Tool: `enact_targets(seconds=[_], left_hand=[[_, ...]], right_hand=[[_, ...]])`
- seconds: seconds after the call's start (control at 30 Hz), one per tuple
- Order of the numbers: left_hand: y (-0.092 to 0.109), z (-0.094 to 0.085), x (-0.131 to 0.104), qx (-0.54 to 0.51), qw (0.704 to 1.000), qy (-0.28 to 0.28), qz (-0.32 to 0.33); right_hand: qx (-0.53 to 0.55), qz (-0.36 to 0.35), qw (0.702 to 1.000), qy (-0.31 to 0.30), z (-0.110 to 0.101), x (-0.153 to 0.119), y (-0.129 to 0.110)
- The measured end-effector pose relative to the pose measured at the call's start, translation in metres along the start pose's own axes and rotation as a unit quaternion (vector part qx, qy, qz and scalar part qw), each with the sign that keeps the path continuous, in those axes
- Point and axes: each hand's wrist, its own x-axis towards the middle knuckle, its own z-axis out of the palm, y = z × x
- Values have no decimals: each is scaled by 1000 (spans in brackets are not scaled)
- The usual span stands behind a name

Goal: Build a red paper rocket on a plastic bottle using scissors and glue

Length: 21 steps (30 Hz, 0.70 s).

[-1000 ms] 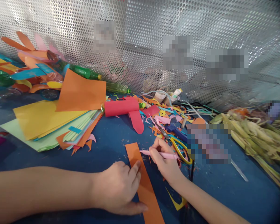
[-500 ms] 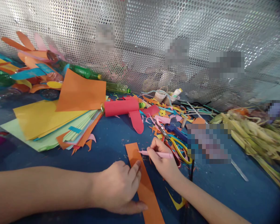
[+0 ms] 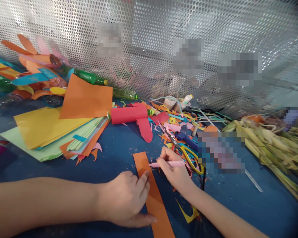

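Observation:
A long orange paper strip (image 3: 157,201) lies on the blue table, running from the middle down to the bottom edge. My left hand (image 3: 129,198) rests on the strip with index finger and thumb apart, pressing it flat; the other fingers are curled. In my right hand (image 3: 175,172) is a pink pen (image 3: 172,163), pinched between thumb and fingers, its tip at the right edge of the strip near the top. Beyond the strip lies a bottle wrapped in red paper (image 3: 129,114), a rounded red flap sticking out toward me.
Stacked paper sheets (image 3: 44,127) lie at left, with bottles and paper shapes behind. Yellow-handled scissors (image 3: 192,160) lie beside my right hand among scraps. Dry husks (image 3: 265,142) are at right, and a perforated metal sheet (image 3: 149,43) stands behind.
The pen tip and my right hand have shifted slightly toward me and to the right along the strip's edge. My left hand has stayed in place.

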Motion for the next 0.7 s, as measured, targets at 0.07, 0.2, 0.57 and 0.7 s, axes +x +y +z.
enact_targets(seconds=[0.07, 0.2, 0.57, 0.7], left_hand=[[0, 0, 0, 0, 1000, 2, 0], [0, -1, 0, 2, 1000, -3, -2], [-1, -3, -1, 19, 1000, 17, 15], [0, -4, -1, 36, 999, 33, 20]], right_hand=[[5, 2, 1000, 12, 0, -1, 2], [50, 19, 998, 38, 0, -1, 7], [99, 16, 994, -35, 2, 0, 5], [115, -4, 991, -68, 1, -2, 4]])
